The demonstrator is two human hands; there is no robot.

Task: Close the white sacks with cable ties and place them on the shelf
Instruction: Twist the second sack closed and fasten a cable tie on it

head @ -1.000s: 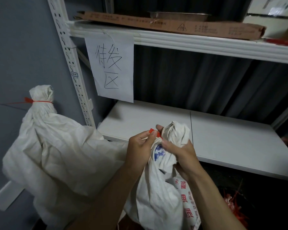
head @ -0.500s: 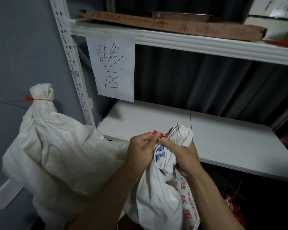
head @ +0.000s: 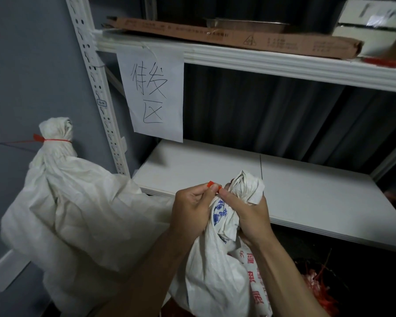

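Sack (head: 215, 271) in the lower middle of the frame sits between the two forearms, its gathered neck (head: 247, 186) bunched just in front of the lower shelf board (head: 306, 197) and not yet resting on it. Compared with a second ago, the neck stands a little higher and more to the right, and the red cable tie (head: 213, 186) shows more clearly between the thumbs, which suggests the tie is being worked around or cinched at the neck. The left hand (head: 192, 211) pinches the red tie between thumb and forefinger; the right hand (head: 249, 216) is closed around the twisted neck, with its thumb tip pressed against the tie's other side. How far the tie is threaded through its head is hidden by the fingers.

At the left of the frame a second sack (head: 73, 207) leans by the white shelf post (head: 101, 106), already cinched with its own red tie (head: 53, 140), and it has not moved. A paper sign (head: 153, 92) hangs from the upper shelf at upper middle, with a long cardboard box (head: 238, 37) lying on that shelf. A pile of loose red ties (head: 318, 287) lies at the lower right.

By my reading, this sack is mid-closure: the tie needs pulling tight before the sack can be lifted onto the board, and the tied one at left is also off the shelf
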